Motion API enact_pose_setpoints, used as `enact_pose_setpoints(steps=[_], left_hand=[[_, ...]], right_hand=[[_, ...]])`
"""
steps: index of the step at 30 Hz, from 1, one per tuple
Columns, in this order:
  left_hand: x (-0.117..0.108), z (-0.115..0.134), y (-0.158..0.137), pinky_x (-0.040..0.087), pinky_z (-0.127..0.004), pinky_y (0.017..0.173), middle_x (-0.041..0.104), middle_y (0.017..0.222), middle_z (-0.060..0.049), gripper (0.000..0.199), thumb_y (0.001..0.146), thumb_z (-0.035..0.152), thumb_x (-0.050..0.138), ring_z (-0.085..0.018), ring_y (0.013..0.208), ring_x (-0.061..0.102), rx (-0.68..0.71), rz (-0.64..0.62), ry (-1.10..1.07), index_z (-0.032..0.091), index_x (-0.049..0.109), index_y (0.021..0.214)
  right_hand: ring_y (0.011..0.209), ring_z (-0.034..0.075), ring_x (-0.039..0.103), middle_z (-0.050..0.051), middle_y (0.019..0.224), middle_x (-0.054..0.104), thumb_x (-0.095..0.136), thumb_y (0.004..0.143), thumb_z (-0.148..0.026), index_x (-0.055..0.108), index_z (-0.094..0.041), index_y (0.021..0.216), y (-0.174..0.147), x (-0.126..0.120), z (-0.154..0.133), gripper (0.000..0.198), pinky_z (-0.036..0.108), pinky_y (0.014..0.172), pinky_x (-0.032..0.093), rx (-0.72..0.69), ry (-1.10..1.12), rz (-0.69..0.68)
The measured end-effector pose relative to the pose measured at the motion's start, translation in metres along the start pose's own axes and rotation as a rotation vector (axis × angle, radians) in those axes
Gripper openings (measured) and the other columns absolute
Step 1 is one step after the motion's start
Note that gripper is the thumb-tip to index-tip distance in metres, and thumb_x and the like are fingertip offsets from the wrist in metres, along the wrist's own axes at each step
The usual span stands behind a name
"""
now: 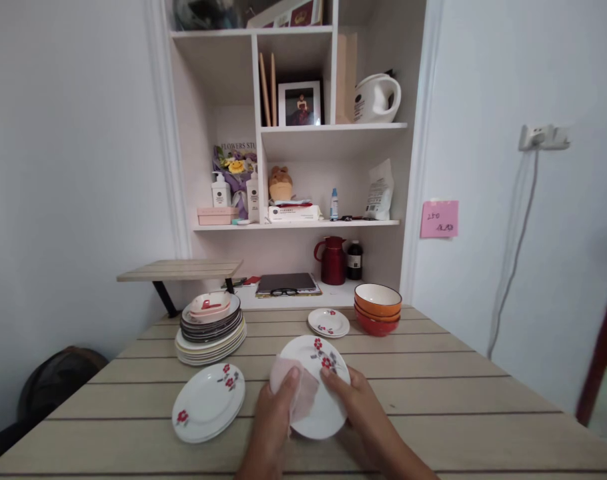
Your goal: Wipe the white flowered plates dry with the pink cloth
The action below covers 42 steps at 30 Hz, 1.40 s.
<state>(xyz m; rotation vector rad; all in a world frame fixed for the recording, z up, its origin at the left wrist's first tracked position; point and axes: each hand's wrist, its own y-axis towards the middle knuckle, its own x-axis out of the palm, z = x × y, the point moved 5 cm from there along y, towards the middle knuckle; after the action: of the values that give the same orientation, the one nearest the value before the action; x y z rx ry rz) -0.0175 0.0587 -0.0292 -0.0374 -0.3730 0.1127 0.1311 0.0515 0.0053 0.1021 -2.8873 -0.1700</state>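
Note:
A white plate with red flowers [328, 407] is held up over the table, tilted toward me. My right hand [356, 397] grips its right side, thumb on the face and fingers behind the rim. At the plate's left edge my left hand [276, 407] pinches a pale pink cloth [303, 393], which lies against the plate's face. To the left, a short stack of similar flowered plates [208, 403] rests on the table. Beyond the held plate sit small flowered plates [328, 323].
A tall stack of plates [211, 343] topped by small dishes [209, 304] stands at the back left. Stacked orange and red bowls [377, 310] are at the back right. Behind the wooden table [448, 413] are a laptop [286, 283], a red jug [332, 261] and shelves.

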Motion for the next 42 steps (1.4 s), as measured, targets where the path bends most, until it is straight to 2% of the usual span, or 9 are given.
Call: enact_pose_setpoints(steps=[2,4,9,14,20,27,33,38,42], left_hand=[[0.003,0.006,-0.004,0.056,-0.032,0.061,0.074,0.073,-0.016,0.075,0.052,0.061,0.081,-0.028,0.067,0.071,0.014,-0.017,-0.022,0.002,0.07,0.099],[0.005,0.011,-0.008,0.056,-0.032,0.062,0.075,0.074,-0.016,0.072,0.052,0.059,0.082,-0.028,0.068,0.071,0.021,-0.022,-0.024,0.004,0.071,0.097],[0.004,0.02,-0.014,0.055,-0.031,0.06,0.074,0.074,-0.015,0.069,0.053,0.06,0.08,-0.027,0.066,0.07,0.053,-0.025,0.09,0.004,0.073,0.092],[0.009,0.024,-0.021,0.052,-0.027,0.059,0.075,0.076,-0.015,0.061,0.056,0.06,0.078,-0.025,0.066,0.068,0.156,-0.067,0.29,0.006,0.075,0.082],[0.014,0.03,-0.024,0.049,-0.026,0.058,0.074,0.07,-0.01,0.044,0.063,0.051,0.076,-0.024,0.066,0.066,0.251,-0.117,0.508,0.009,0.076,0.075],[0.005,0.024,-0.011,0.05,-0.025,0.057,0.074,0.071,-0.01,0.047,0.06,0.051,0.078,-0.024,0.066,0.067,0.239,0.019,0.434,0.008,0.075,0.077],[0.003,0.008,-0.003,0.05,-0.026,0.052,0.072,0.065,-0.012,0.057,0.056,0.059,0.077,-0.024,0.06,0.066,0.118,0.096,0.306,0.006,0.074,0.075],[0.011,0.013,-0.011,0.051,-0.027,0.053,0.073,0.07,-0.014,0.061,0.056,0.06,0.076,-0.027,0.065,0.068,0.066,0.074,0.292,0.004,0.075,0.08],[0.011,0.018,-0.016,0.052,-0.027,0.055,0.074,0.071,-0.014,0.06,0.055,0.058,0.078,-0.027,0.067,0.069,0.078,0.09,0.308,0.004,0.075,0.082]], right_hand=[[0.063,0.019,0.063,0.007,0.077,0.072,0.076,0.067,-0.046,0.068,-0.014,0.1,-0.001,0.001,-0.011,0.047,0.027,0.057,0.046,-0.051,0.025,-0.033],[0.064,0.019,0.063,0.006,0.082,0.072,0.08,0.063,-0.045,0.066,-0.016,0.104,-0.002,0.0,-0.019,0.053,0.026,0.056,0.046,-0.048,0.034,-0.042],[0.057,0.016,0.059,0.004,0.07,0.069,0.078,0.062,-0.047,0.068,-0.014,0.097,-0.008,0.0,-0.027,0.048,0.023,0.051,0.042,0.039,-0.007,-0.126],[0.054,0.012,0.052,-0.001,0.064,0.064,0.077,0.065,-0.045,0.068,-0.015,0.082,-0.011,-0.012,-0.042,0.035,0.021,0.05,0.036,0.02,-0.088,-0.165],[0.054,0.012,0.05,0.001,0.062,0.064,0.074,0.068,-0.047,0.07,-0.013,0.079,-0.013,-0.01,-0.038,0.036,0.022,0.052,0.036,0.025,-0.116,-0.277],[0.055,0.014,0.057,0.003,0.065,0.068,0.076,0.067,-0.042,0.07,-0.013,0.089,-0.01,0.004,-0.02,0.037,0.024,0.054,0.042,0.009,0.15,-0.168],[0.047,0.014,0.057,0.001,0.057,0.068,0.08,0.062,-0.042,0.066,-0.014,0.086,-0.003,0.002,0.001,0.038,0.024,0.048,0.043,0.079,0.317,0.079],[0.057,0.02,0.065,0.004,0.068,0.073,0.078,0.066,-0.044,0.064,-0.016,0.088,-0.004,0.004,0.008,0.038,0.027,0.052,0.047,0.08,0.391,0.114],[0.057,0.019,0.065,0.004,0.066,0.072,0.078,0.066,-0.041,0.065,-0.016,0.086,-0.003,0.003,0.01,0.035,0.027,0.054,0.048,0.112,0.42,0.097]])
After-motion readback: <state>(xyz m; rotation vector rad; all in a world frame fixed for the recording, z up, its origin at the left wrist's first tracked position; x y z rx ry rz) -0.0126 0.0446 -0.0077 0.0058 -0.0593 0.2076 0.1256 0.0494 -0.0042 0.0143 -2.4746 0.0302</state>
